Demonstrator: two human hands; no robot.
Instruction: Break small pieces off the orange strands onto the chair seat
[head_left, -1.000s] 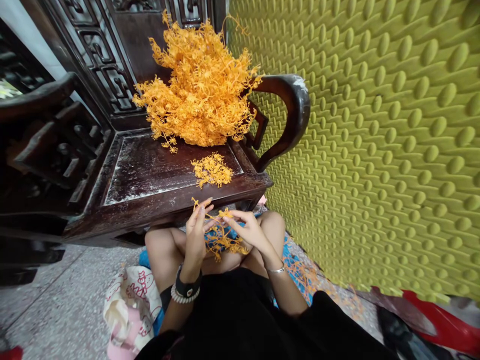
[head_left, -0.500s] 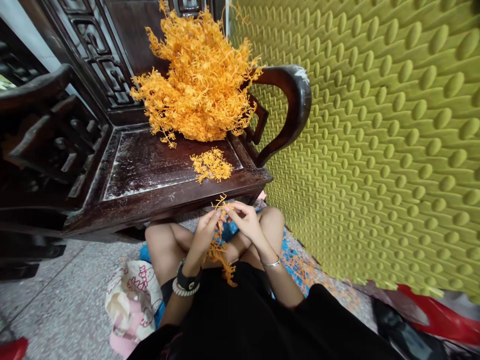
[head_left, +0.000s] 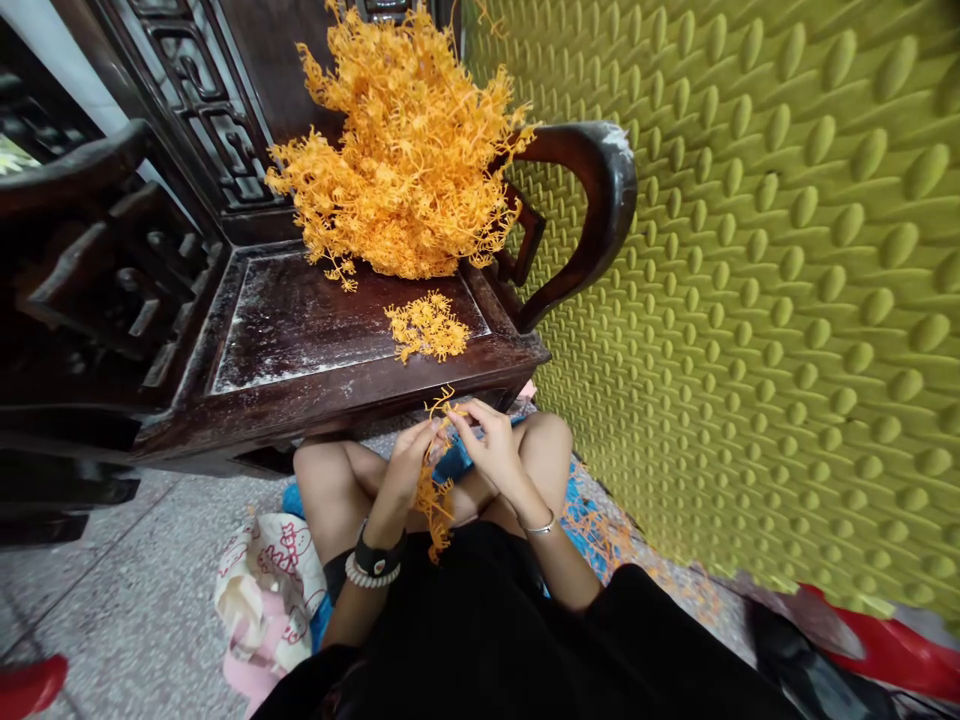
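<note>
Orange strand [head_left: 433, 503]: pinched in closed fingertips of left hand [head_left: 407, 455] and right hand [head_left: 491, 445]; long axis hung downward, nearer the left; small orange pile [head_left: 429, 328] placed ahead, on chair seat [head_left: 300, 320].

Looks like a home: carved wood chair [head_left: 271, 70], yellow textured wall [head_left: 750, 330] beside seat's [head_left: 300, 325] right edge, speckled floor [head_left: 161, 580], cloth bag [head_left: 296, 570] out from seat's front edge.
</note>
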